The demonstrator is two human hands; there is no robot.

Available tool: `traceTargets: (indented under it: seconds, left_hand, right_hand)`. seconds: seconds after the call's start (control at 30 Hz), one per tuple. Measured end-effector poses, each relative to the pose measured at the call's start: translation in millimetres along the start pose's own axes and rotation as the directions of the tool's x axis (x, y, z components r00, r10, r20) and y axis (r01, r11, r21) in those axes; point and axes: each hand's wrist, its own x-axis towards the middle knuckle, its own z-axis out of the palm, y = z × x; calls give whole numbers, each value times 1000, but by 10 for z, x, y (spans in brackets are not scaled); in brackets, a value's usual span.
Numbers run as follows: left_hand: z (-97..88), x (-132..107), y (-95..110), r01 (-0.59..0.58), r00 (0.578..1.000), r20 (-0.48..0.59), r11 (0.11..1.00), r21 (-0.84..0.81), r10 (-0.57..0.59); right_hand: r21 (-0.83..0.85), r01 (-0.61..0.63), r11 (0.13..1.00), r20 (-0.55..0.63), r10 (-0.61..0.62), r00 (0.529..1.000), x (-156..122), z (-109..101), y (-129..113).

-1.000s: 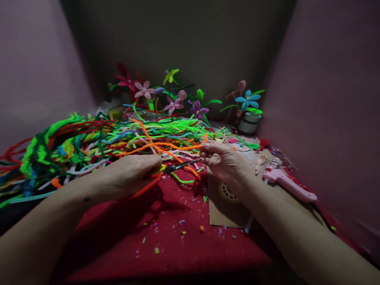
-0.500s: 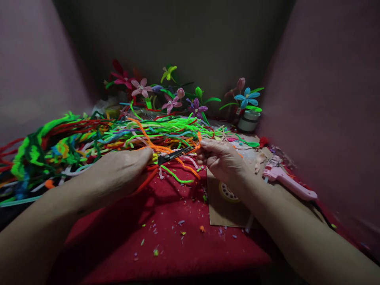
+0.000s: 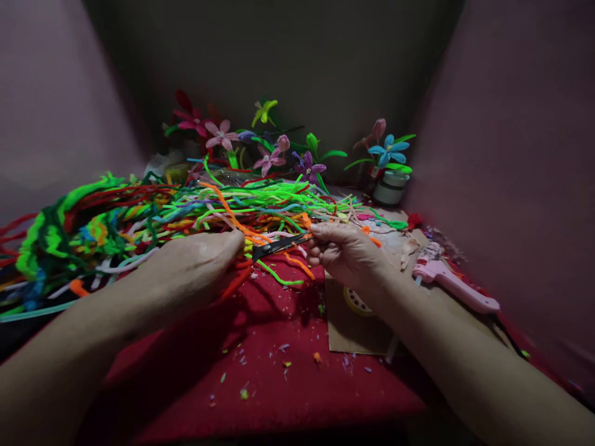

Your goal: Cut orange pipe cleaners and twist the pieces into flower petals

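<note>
My left hand (image 3: 202, 260) is closed on a pair of scissors (image 3: 277, 246), its fingers mostly hiding the handles. The dark blades point right, and their tips reach the fingertips of my right hand (image 3: 341, 248). Pinched in that right hand is an orange pipe cleaner (image 3: 305, 220), whose short fuzzy end sticks up just above the blade tips. The rest of this piece is largely covered by my fingers. Behind both hands lies a big heap of pipe cleaners (image 3: 260, 198) in green, red, orange, white and blue.
Pipe-cleaner flowers (image 3: 269, 158) stand along the back, with a blue flower (image 3: 389, 151) above a small jar (image 3: 391, 188). On the right rest a pink glue gun (image 3: 455, 286), cardboard (image 3: 353, 334) and a yellow-rimmed roll (image 3: 357, 303). Fuzz scraps dot the red cloth (image 3: 260, 409).
The scissors have shifted slightly right, nearer my right fingers. The orange end has tipped left and sits a little lower. Both hands keep their grip.
</note>
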Motion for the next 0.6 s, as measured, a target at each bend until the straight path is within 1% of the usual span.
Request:
traceTargets:
  seconds: [0.23,0.4,0.53,0.6]
  left_hand:
    - [-67,-10,58,-33,999,3,999,4,33]
    - [-7,-22,34,-122,991,-48,990,76,126]
    - [42,-2,25,-175,980,-85,983,52,179]
    - [65,13,24,-202,970,-129,979,23,204]
  right_hand:
    - [34,-85,996,-18,86,996,-9,-1,-8]
    - [59,-155,986,-44,158,987,-32,22,-31]
    - [94,-199,975,-71,206,976,-39,46,-45]
    - [107,-207,973,-85,216,973,-38,54,-48]
